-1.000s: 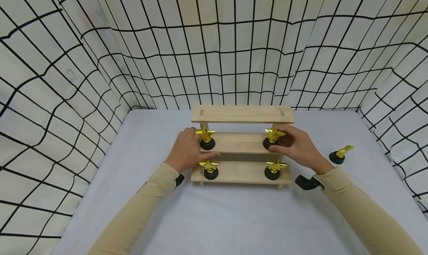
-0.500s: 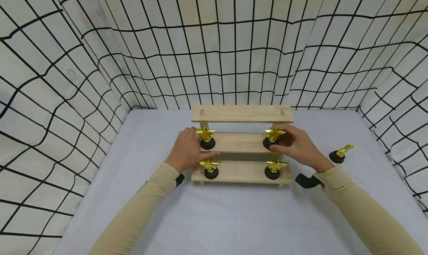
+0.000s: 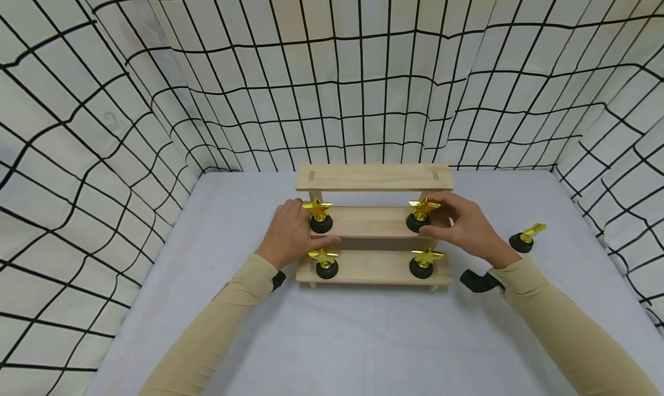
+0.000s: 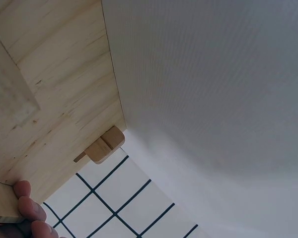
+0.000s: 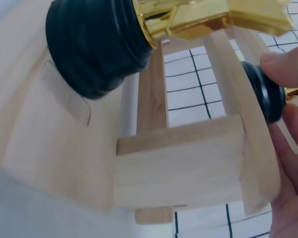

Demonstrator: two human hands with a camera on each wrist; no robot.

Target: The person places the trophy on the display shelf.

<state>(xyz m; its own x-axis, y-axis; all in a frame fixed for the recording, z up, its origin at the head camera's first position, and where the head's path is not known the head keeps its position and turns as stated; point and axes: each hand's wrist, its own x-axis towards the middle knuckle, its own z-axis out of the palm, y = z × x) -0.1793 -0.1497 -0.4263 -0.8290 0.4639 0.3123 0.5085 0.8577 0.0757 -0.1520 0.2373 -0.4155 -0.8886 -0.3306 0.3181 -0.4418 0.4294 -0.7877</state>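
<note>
A three-tier wooden shelf stands on the table. Its left end is gripped by my left hand, thumb along the middle board; in the left wrist view its fingertips curl at a board's edge. With thumb and fingers, my right hand pinches a gold star trophy at the middle board's right end. The trophy's black base shows beside the thumb in the right wrist view. Another star trophy stands at that board's left end. On the bottom board are a left trophy and a right trophy.
One more star trophy stands on the white-covered table, right of the shelf. Black netting over white walls encloses the back and sides. A black wrist device sits under the right wrist.
The head view has shifted very slightly. Both hands, the shelf and the trophies otherwise keep their places.
</note>
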